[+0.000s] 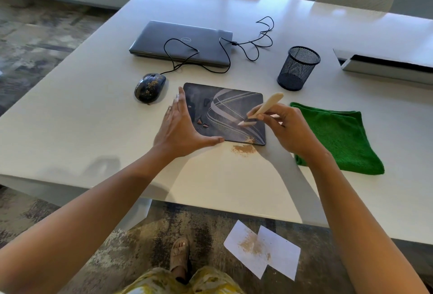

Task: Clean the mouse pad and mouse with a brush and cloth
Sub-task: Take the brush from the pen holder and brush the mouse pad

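A dark mouse pad (234,104) with pale curved lines lies on the white table (93,129). Small reddish-brown bits sit on its left half. My left hand (181,129) lies flat with straight fingers against the pad's left edge and front-left corner. My right hand (284,127) grips a wooden-handled brush (262,108), its bristles touching the pad's right half. A pile of tan dust (243,149) lies on the table just in front of the pad. The black mouse (150,87), speckled with dust, sits to the pad's left. A folded green cloth (339,137) lies to the right.
A shut grey laptop (182,42) with the mouse's black cable (255,43) looped over it lies behind the pad. A black mesh pen cup (297,67) stands at back right, a white box (384,66) further right. Two white papers (262,249) with dust lie on the floor.
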